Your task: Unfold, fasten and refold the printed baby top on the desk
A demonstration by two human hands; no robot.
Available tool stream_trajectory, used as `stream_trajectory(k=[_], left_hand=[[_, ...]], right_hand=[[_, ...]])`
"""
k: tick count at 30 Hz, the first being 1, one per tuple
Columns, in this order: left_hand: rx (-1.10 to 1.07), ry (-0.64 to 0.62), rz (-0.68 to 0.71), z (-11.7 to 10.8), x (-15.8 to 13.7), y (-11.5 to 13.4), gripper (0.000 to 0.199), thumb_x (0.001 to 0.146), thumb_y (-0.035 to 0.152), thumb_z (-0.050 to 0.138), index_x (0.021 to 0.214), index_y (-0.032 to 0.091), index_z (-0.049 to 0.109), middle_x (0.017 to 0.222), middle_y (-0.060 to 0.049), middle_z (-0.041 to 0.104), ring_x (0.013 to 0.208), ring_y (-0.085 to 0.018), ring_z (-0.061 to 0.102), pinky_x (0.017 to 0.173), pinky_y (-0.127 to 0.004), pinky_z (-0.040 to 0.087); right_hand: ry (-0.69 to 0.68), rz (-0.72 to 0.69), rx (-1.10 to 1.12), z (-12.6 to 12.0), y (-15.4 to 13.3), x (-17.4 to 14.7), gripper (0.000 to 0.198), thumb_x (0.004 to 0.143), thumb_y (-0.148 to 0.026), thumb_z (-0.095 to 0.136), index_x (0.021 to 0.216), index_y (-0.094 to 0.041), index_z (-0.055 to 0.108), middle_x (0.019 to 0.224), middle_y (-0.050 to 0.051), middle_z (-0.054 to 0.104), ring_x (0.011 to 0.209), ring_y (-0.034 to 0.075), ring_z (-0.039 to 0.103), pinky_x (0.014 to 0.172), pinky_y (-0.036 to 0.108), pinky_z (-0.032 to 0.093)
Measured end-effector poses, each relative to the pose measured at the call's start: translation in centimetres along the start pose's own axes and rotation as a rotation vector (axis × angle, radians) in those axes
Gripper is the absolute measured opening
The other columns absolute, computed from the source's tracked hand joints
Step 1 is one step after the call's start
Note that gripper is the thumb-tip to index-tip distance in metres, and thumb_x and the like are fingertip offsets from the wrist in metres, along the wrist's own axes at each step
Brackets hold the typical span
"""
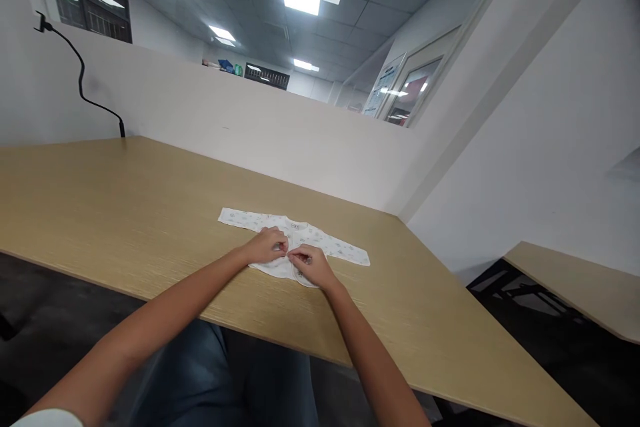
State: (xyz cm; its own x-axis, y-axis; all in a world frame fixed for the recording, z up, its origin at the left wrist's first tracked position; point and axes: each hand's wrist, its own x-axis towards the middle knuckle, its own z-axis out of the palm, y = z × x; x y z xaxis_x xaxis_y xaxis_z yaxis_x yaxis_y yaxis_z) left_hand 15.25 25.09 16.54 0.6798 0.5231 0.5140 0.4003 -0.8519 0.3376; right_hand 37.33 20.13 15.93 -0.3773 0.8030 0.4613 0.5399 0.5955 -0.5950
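A small white baby shirt (310, 235) with a pale print lies spread on the wooden table, its long sleeves stretched out to both sides and its collar facing away from me. My left hand (267, 245) is closed in a pinch on the shirt's front, near the middle. Close beside it, my right hand (310, 263) pinches the front as well, and the fingertips of both hands almost meet. What lies between the fingertips is too small to make out. The lower hem shows below my hands, with a small dark mark near the right wrist.
The wooden table (150, 207) reaches to a low white partition (280, 140) at the back. A black flexible phone holder (81, 73) rises at the table's far left. Another table (575, 280) stands at the right, by the wall. My legs are under the front edge.
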Motion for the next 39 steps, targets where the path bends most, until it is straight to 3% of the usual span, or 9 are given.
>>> stream_trajectory(k=[9, 20, 39], left_hand=[[-0.066, 0.047, 0.036, -0.1, 0.2, 0.5, 0.009, 0.085, 0.023, 0.071, 0.077, 0.019, 0.068, 0.084, -0.002, 0.071, 0.088, -0.019, 0.061, 0.083, -0.030, 0.041], [-0.076, 0.039, 0.038, -0.1, 0.3, 0.8, 0.012, 0.086, 0.024, 0.068, 0.076, 0.019, 0.065, 0.082, -0.003, 0.069, 0.089, -0.019, 0.060, 0.083, -0.031, 0.043], [0.071, -0.031, 0.086, 0.1, 0.3, 1.1, 0.014, 0.087, 0.023, 0.069, 0.073, 0.019, 0.068, 0.082, -0.004, 0.069, 0.090, -0.020, 0.061, 0.085, -0.032, 0.043]], right_hand=[[0.020, 0.077, 0.123, -0.1, -0.4, 0.1, 0.011, 0.081, -0.027, 0.069, 0.088, -0.018, 0.068, 0.073, -0.001, 0.062, 0.064, 0.012, 0.052, 0.060, 0.023, 0.042], [-0.026, 0.086, 0.136, 0.1, -1.1, 0.0, 0.030, 0.085, -0.048, 0.070, 0.087, -0.019, 0.065, 0.071, 0.000, 0.060, 0.062, 0.012, 0.050, 0.058, 0.024, 0.042], [-0.059, 0.040, 0.067, 0.4, -0.3, -0.2, 0.011, 0.083, -0.030, 0.069, 0.083, -0.019, 0.067, 0.071, -0.001, 0.062, 0.064, 0.012, 0.052, 0.060, 0.024, 0.042]])
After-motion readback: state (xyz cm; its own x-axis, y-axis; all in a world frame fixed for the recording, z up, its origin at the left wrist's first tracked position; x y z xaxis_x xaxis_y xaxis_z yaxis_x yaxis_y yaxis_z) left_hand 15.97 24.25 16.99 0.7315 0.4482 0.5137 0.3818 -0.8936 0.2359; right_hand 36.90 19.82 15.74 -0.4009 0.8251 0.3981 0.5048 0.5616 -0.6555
